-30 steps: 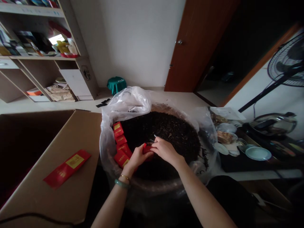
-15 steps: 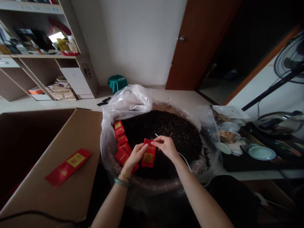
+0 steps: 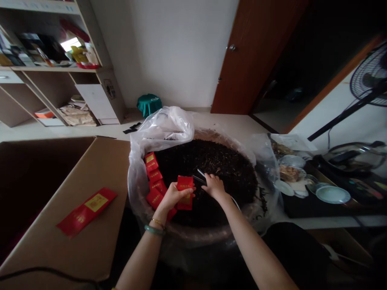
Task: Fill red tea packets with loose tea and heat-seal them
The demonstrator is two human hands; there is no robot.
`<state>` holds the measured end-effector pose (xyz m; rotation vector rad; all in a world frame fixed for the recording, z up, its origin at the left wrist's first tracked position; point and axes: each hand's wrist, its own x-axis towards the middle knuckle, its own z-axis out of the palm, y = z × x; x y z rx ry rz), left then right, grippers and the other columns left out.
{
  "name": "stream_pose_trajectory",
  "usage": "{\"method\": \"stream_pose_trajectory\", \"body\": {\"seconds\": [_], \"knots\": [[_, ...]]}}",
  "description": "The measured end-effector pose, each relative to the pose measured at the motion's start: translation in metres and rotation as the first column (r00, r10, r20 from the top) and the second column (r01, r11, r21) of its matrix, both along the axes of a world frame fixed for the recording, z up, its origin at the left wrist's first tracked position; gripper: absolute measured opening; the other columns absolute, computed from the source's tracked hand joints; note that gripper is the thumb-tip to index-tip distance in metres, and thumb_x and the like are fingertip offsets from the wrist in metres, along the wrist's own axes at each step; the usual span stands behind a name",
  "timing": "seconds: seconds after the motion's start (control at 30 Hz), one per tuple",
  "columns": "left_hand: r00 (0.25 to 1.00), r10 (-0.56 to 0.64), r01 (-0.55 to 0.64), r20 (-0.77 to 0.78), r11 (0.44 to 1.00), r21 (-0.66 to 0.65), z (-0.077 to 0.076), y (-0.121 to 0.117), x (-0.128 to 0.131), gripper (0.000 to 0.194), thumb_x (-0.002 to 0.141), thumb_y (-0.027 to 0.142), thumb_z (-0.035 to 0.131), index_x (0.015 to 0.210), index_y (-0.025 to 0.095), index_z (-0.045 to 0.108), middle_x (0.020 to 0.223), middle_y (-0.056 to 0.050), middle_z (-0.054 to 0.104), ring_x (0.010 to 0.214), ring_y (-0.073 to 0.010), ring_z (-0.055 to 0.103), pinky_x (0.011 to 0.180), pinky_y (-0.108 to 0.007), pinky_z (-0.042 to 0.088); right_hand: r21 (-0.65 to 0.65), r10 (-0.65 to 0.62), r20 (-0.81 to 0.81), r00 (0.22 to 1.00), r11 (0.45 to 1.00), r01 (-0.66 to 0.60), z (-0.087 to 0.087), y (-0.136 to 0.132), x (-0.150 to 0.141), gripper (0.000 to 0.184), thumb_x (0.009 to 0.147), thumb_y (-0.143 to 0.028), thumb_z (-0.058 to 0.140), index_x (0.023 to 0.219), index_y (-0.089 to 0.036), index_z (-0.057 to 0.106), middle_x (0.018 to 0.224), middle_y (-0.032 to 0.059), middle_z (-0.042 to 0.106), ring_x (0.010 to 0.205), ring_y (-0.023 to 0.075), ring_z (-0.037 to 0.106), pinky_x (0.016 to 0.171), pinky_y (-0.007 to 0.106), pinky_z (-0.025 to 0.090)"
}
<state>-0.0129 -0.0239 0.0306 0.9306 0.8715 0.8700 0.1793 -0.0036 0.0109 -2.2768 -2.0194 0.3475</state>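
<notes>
My left hand grips a red packet with gold print, thumb across its front, above a heap of dark loose leaves that look like tea. Just to the right, my right hand is closed around a corded tong-like tool, whose pale upper arm and dark lower arm point at the packet with a gap between them. Its white cord trails behind my wrist. Several more red packets lie in a row along the left side of the leaves.
A clear plastic liner surrounds the leaves. On the left a cardboard box has another red packet on its flap. Dishes stand on the dark surface at right, below a fan. A green-covered bin is by the wall.
My right hand has let go of the packet's top edge and taken hold of the tong-like tool. My left hand has shifted slightly left with the packet.
</notes>
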Motion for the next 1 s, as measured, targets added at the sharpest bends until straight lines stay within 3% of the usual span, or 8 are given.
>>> {"method": "stream_pose_trajectory", "body": {"seconds": [0.1, 0.23, 0.47, 0.53, 0.63, 0.73, 0.87, 1.0], "knots": [[1.0, -0.002, 0.002, -0.005, 1.0, 0.005, 0.001, 0.0, 0.0, 0.051, 0.05, 0.04, 0.086, 0.086, 0.008, 0.07, 0.085, -0.013, 0.074, 0.064, -0.0216, 0.07, 0.059, -0.027, 0.053, -0.026, 0.017, 0.149, 0.989, 1.0, -0.013, -0.009, 0.0, 0.002, 0.05, 0.079, -0.024, 0.061, 0.127, -0.02, 0.048, 0.119, 0.0141, 0.058, 0.109, 0.0284, 0.051, 0.084, 0.036, 0.04], [1.0, -0.005, 0.005, -0.016, 1.0, 0.018, -0.001, 0.0, 0.0, 0.049, 0.052, 0.04, 0.085, 0.086, 0.008, 0.069, 0.087, -0.014, 0.074, 0.065, -0.0221, 0.07, 0.059, -0.027, 0.053, 0.033, 0.022, 0.161, 0.987, 0.999, -0.028, -0.015, 0.001, 0.0, 0.033, 0.08, -0.024, 0.059, 0.112, -0.017, 0.056, 0.11, 0.0138, 0.058, 0.105, 0.0272, 0.051, 0.082, 0.035, 0.042], [1.0, -0.002, 0.002, -0.007, 1.0, 0.002, -0.001, 0.0, 0.0, 0.048, 0.051, 0.039, 0.086, 0.084, 0.008, 0.07, 0.086, -0.014, 0.074, 0.063, -0.0212, 0.07, 0.058, -0.027, 0.053, 0.13, -0.033, -0.17, 0.985, 0.99, 0.055, -0.019, 0.006, 0.025, 0.04, 0.074, -0.022, 0.067, 0.112, -0.012, 0.058, 0.114, 0.0154, 0.057, 0.106, 0.0267, 0.054, 0.091, 0.037, 0.044], [1.0, -0.007, 0.007, -0.005, 1.0, -0.004, -0.001, 0.0, 0.0, 0.048, 0.051, 0.038, 0.086, 0.084, 0.008, 0.07, 0.085, -0.014, 0.074, 0.063, -0.0206, 0.069, 0.059, -0.026, 0.052, 0.172, 0.044, -0.355, 0.934, 0.985, 0.019, -0.011, 0.004, 0.036, 0.04, 0.073, -0.022, 0.067, 0.112, -0.014, 0.059, 0.112, 0.0132, 0.06, 0.105, 0.0254, 0.057, 0.093, 0.039, 0.044], [1.0, -0.011, 0.011, -0.012, 1.0, -0.007, -0.001, 0.0, 0.0, 0.048, 0.05, 0.038, 0.086, 0.083, 0.008, 0.071, 0.083, -0.013, 0.074, 0.062, -0.0197, 0.069, 0.059, -0.026, 0.052, 0.202, 0.208, -0.602, 0.771, 0.974, -0.105, 0.012, -0.003, 0.044, 0.043, 0.073, -0.025, 0.069, 0.115, -0.019, 0.06, 0.117, 0.0099, 0.061, 0.105, 0.0224, 0.059, 0.093, 0.038, 0.046], [0.999, -0.019, 0.019, -0.034, 1.0, 0.002, -0.002, -0.001, 0.0, 0.048, 0.049, 0.04, 0.087, 0.081, 0.008, 0.071, 0.076, -0.011, 0.073, 0.06, -0.0189, 0.068, 0.058, -0.026, 0.052, 0.215, 0.325, -0.693, 0.643, 0.945, -0.246, 0.039, -0.012, 0.037, 0.046, 0.068, -0.027, 0.073, 0.112, -0.021, 0.064, 0.126, 0.008, 0.059, 0.113, 0.0223, 0.057, 0.095, 0.036, 0.045], [0.997, -0.042, 0.045, -0.059, 0.998, 0.052, -0.003, -0.002, 0.001, 0.044, 0.049, 0.041, 0.086, 0.076, 0.008, 0.071, 0.066, -0.006, 0.07, 0.055, -0.0154, 0.064, 0.056, -0.025, 0.051, 0.176, 0.352, -0.682, 0.642, 0.93, -0.323, 0.061, -0.019, 0.014, 0.044, 0.064, -0.022, 0.076, 0.107, -0.019, 0.068, 0.113, 0.0082, 0.068, 0.103, 0.0235, 0.062, 0.093, 0.038, 0.047], [0.999, -0.031, 0.032, -0.019, 0.995, 0.099, -0.003, -0.002, 0.002, 0.044, 0.049, 0.039, 0.086, 0.08, 0.012, 0.07, 0.066, -0.003, 0.07, 0.055, -0.0141, 0.063, 0.058, -0.025, 0.052, 0.166, 0.338, -0.648, 0.683, 0.937, -0.306, 0.068, -0.022, -0.002, 0.034, 0.066, -0.018, 0.074, 0.1, -0.02, 0.072, 0.102, 0.0057, 0.072, 0.097, 0.0239, 0.066, 0.092, 0.038, 0.047]]}}
